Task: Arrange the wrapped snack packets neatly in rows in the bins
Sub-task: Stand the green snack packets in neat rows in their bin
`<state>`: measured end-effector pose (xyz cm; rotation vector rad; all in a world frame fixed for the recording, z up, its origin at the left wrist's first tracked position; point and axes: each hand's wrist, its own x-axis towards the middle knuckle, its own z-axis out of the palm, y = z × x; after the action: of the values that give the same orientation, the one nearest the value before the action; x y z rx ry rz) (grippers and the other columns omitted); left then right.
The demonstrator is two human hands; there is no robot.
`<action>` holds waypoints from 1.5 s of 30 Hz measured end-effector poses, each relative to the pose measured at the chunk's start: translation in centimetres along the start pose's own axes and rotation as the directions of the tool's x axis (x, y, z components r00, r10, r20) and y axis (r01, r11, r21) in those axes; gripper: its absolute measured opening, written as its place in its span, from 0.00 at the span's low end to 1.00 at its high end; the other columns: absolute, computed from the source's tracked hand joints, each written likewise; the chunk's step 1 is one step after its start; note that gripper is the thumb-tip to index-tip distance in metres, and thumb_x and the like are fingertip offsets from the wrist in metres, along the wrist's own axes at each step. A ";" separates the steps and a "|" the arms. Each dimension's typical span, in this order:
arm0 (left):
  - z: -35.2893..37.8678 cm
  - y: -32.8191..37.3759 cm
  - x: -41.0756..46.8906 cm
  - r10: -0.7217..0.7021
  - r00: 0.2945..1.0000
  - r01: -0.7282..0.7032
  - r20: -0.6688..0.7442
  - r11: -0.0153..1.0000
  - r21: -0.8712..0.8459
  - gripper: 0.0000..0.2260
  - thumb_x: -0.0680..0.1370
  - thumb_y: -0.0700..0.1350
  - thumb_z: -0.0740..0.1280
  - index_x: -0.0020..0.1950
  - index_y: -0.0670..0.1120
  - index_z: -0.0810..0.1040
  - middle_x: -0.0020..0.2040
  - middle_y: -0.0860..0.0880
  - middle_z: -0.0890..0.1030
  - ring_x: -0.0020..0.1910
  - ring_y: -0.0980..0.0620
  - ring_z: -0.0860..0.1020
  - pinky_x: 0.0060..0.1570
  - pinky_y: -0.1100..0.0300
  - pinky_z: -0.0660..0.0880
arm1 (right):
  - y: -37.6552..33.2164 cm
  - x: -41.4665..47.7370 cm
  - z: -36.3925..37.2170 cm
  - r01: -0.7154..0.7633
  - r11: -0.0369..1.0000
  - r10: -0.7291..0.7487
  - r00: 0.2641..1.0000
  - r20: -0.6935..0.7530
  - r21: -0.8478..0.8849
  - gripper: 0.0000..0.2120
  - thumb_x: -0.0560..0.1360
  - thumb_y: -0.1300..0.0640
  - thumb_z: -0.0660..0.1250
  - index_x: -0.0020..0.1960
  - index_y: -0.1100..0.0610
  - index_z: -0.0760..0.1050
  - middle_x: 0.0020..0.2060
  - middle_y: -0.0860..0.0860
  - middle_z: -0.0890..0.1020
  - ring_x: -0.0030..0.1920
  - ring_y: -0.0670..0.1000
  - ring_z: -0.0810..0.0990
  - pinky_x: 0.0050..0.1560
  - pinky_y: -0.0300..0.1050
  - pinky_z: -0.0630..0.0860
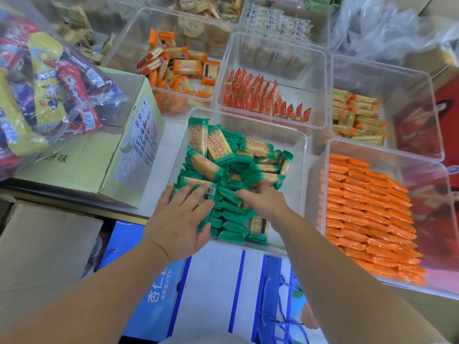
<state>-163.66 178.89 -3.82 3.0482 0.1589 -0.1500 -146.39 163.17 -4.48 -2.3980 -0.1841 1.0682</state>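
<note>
— Green snack packets (231, 165), item one. Where, and how held?
— Lower centre of the frame, inside a clear bin (295, 209). Left hand (180, 217) lies flat on the near-left packets with its fingers (196, 192) straight and spread. The thumb sits against the ends of a short near row. It presses on the packets and clasps nothing.
— Right hand?
— Right hand (264, 201) reaches into the middle of the same pile. Its fingertips are buried among wrappers, so I cannot tell whether it grips one or only touches.
— Condition of the stock?
— Near part: packets on edge, in a rough row between the two hands. Far part: loose heap, several face up and tilted against the back-left wall.
— Neighbouring bins?
— Right of frame: orange packets (367, 214), stacked in tight even rows in their own clear bin. Upper centre: red packets (260, 95), standing on edge in a row. Upper right: yellow-and-orange packets (357, 115), stacked flat. Upper left of centre: orange biscuit packets (183, 68), jumbled.
— Surroundings?
— Left of frame: cardboard box (82, 157) with printed text, and a clear bag of mixed snacks (49, 83) resting on it. Bottom centre: blue-and-white gift boxes (213, 281) below the forearms.
</note>
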 end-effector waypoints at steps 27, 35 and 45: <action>0.3 0.0 0.0 0.003 1.000 -0.003 -0.005 1.000 -0.001 0.21 0.75 0.57 0.57 0.63 0.50 0.77 0.73 0.46 0.72 0.71 0.42 0.70 0.70 0.35 0.62 | 1.4 -0.1 -1.1 0.339 0.881 -0.353 0.936 0.021 -0.331 0.19 0.79 0.61 0.65 0.67 0.47 0.75 0.61 0.51 0.81 0.54 0.54 0.80 0.49 0.45 0.77; 0.3 -0.1 -0.1 0.006 1.000 -0.006 -0.018 1.000 0.001 0.20 0.75 0.56 0.58 0.62 0.50 0.77 0.73 0.46 0.72 0.71 0.42 0.70 0.70 0.35 0.62 | 1.7 0.1 0.0 0.297 0.931 -0.344 0.907 -0.244 -0.211 0.19 0.80 0.57 0.65 0.71 0.54 0.74 0.60 0.54 0.82 0.48 0.52 0.80 0.48 0.42 0.75; 0.3 -0.1 0.0 0.005 1.000 -0.005 -0.011 1.000 0.006 0.20 0.74 0.56 0.58 0.62 0.50 0.76 0.73 0.46 0.72 0.72 0.42 0.69 0.71 0.36 0.62 | 2.5 -0.5 1.7 0.151 0.880 -0.092 0.984 -0.151 0.451 0.08 0.72 0.53 0.72 0.51 0.46 0.82 0.49 0.44 0.83 0.49 0.48 0.83 0.50 0.50 0.82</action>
<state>-163.73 178.91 -4.08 3.0559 0.1521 -0.1332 -148.17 161.53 -6.34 -1.9832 -0.0294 0.7924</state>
